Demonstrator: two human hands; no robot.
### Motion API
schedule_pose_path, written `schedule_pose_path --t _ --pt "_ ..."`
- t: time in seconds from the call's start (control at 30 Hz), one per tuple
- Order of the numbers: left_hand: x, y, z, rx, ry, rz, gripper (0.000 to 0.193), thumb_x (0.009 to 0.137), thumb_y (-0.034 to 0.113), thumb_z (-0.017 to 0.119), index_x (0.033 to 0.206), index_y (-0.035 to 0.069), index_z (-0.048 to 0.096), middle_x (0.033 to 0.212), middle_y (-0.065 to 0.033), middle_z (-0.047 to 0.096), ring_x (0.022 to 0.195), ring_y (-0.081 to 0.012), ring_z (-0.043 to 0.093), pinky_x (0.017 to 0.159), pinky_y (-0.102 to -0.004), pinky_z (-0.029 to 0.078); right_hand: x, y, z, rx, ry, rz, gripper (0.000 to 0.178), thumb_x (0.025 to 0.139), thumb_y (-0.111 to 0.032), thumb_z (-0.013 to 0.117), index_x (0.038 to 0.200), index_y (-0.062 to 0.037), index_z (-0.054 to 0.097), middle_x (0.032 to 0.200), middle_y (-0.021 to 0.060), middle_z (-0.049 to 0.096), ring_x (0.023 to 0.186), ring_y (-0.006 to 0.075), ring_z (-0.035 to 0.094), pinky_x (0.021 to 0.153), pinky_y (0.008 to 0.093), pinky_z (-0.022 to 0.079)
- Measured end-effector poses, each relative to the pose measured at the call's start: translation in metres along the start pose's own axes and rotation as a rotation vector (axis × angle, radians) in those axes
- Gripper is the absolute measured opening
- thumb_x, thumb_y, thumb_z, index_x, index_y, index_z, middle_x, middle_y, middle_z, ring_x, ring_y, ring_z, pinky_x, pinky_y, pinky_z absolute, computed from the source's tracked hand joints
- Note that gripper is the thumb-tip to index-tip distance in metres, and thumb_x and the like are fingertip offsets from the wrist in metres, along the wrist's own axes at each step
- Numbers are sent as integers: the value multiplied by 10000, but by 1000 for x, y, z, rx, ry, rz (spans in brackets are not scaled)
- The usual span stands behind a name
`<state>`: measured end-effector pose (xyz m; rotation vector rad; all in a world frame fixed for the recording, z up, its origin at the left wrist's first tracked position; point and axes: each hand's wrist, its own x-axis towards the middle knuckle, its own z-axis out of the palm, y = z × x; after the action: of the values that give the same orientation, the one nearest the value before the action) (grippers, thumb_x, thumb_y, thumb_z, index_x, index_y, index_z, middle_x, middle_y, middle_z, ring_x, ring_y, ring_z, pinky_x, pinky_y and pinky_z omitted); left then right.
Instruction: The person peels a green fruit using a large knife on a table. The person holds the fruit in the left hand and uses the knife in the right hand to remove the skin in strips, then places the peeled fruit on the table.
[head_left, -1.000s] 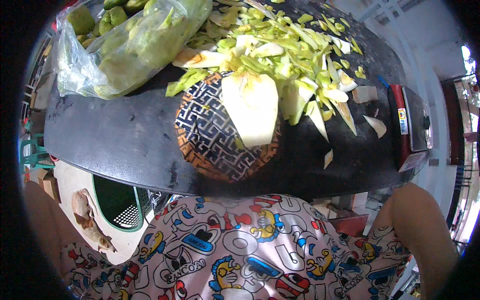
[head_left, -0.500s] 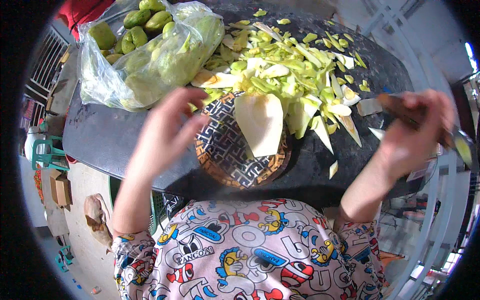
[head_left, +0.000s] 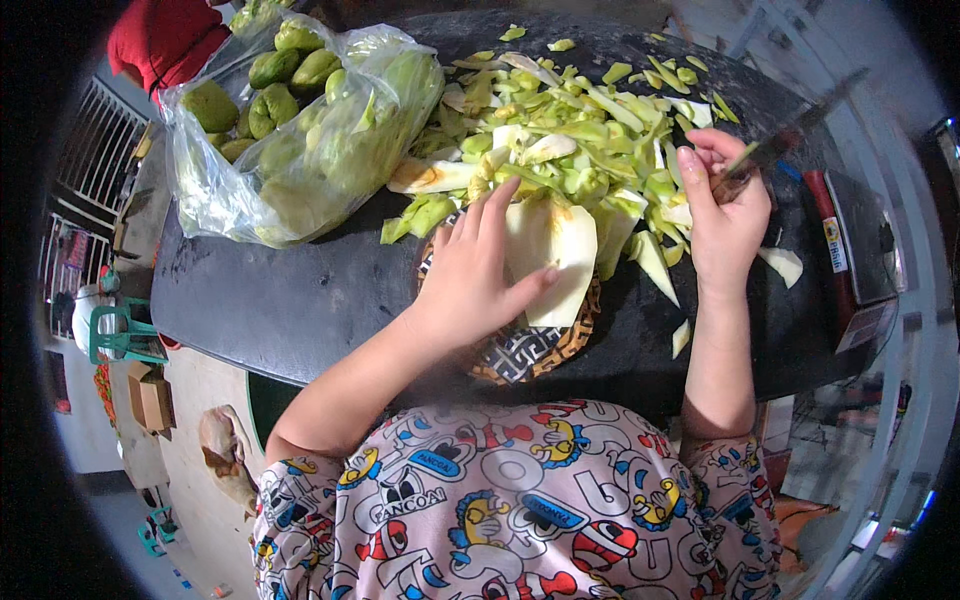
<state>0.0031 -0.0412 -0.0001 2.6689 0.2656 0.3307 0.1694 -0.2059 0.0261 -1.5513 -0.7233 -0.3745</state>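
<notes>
My left hand point(head_left: 470, 275) lies open, fingers spread, over the left edge of a large pale vegetable slice point(head_left: 570, 270). Its thumb reaches across the slice's face. Under the slice is a round chopping board point(head_left: 515, 355) with a black-and-white maze pattern and an orange-brown rim, mostly covered. To the right, raised above the table, my right hand point(head_left: 732, 215) grips a knife point(head_left: 800, 128). The blade, somewhat blurred, points up and away to the right; the fingers largely hide the handle. Beyond the board spreads a heap of pale green peelings and slices point(head_left: 580, 130).
A clear plastic bag point(head_left: 300, 190) of green chayotes point(head_left: 272, 108) stands at the far left of the black table point(head_left: 260, 300). A person in red point(head_left: 165, 45) is behind it. A dark flat case point(head_left: 850, 235) lies at the right edge. On the floor lies a dog point(head_left: 228, 455).
My left hand has moved right onto the slice. The right hand has come inward to the left, and the knife now points up and away. My view has shifted slightly.
</notes>
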Motion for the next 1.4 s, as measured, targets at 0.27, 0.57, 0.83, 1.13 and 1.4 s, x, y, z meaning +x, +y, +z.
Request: schedule_pose_path --t 0.27,0.57,0.83,1.13,1.4 --pt "29 49 13 475 -73 353 943 674 512 693 1401 59 297 1266 -162 464 1097 -304 474 939 -472 343 1 5 0 -627 -397 60 181 699 -129 718 794 -33 596 807 129 604 784 316 614 699 410 485" --pt "44 48 44 333 -135 267 950 610 460 763 1322 -16 351 1120 -118 511 1073 -258 499 903 -379 403 11 13 -13 -672 -398 162 299 750 -301 732 780 -28 614 724 156 635 690 338 622 620 403 480" --pt "52 69 53 551 -159 482 960 615 499 743 1337 -15 374 1200 -116 477 1160 -270 431 1000 -490 318 12 6 -20 -474 -243 160 384 802 -288 733 687 17 532 532 24 474 528 71 370 479 276 336" --pt "70 84 49 199 -426 353 946 598 408 765 1306 -47 334 1193 -165 479 1145 -296 475 973 -443 361 17 7 -31 -347 -208 62 406 815 -298 715 665 14 502 534 25 446 528 77 360 479 282 321" --pt "49 -19 -11 -1362 -175 -157 821 654 317 654 1346 5 341 1251 -188 484 1071 -294 537 914 -436 464 15 15 -35 -141 -99 201 377 863 -299 670 716 16 524 576 2 424 594 57 363 518 246 329"
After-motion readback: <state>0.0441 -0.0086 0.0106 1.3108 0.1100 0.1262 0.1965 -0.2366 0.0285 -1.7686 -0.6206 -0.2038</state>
